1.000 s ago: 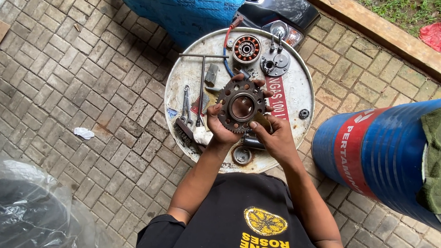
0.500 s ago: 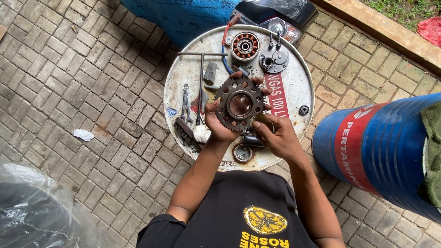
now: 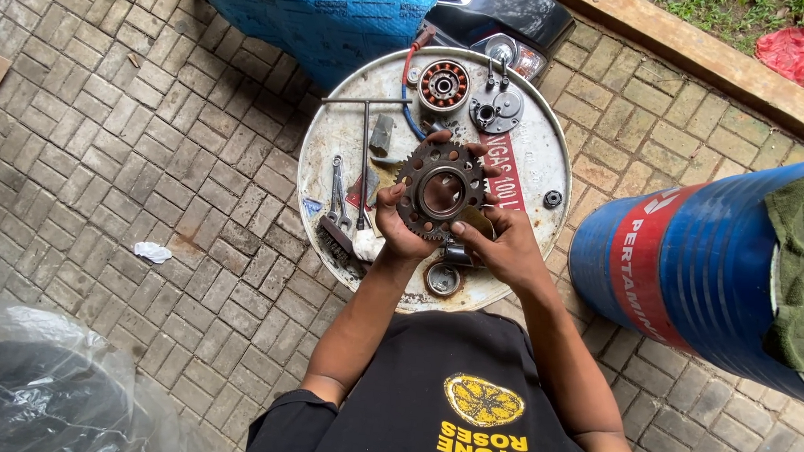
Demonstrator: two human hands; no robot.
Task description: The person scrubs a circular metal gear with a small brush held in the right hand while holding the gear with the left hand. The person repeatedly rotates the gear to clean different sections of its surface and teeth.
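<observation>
Two drums fill most of the view: a blue barrel [image 3: 712,272] lying on its side at the right with a green cloth [image 3: 797,266] draped over it, and an upright white drum whose round lid [image 3: 333,152] serves as the tabletop. Under both runs a brick-paved floor [image 3: 137,154], with a blue tarp [image 3: 329,14] at the top and clear plastic sheeting [image 3: 31,382] bunched at the lower left.

Over the lid, a dark toothed sprocket [image 3: 441,193] is held flat and face-up between both hands. The left hand [image 3: 395,224] grips its near-left rim, thumb on top and fingers curled beneath. The right hand [image 3: 499,243] clasps the near-right rim, thumb pressed on the teeth. Half a second ago the right hand sat lower and more beside the sprocket; now it has closed onto the rim, and the sprocket sits steadier and more level, so the grip looks settled for close inspection or turning rather than for setting down.

Smaller pieces lie on the lid: a T-handle wrench [image 3: 364,131], a copper-wound stator [image 3: 443,84], a round grey cover plate [image 3: 498,109], a spanner [image 3: 336,186], a small round cap [image 3: 442,278] and a black nut [image 3: 553,198].
</observation>
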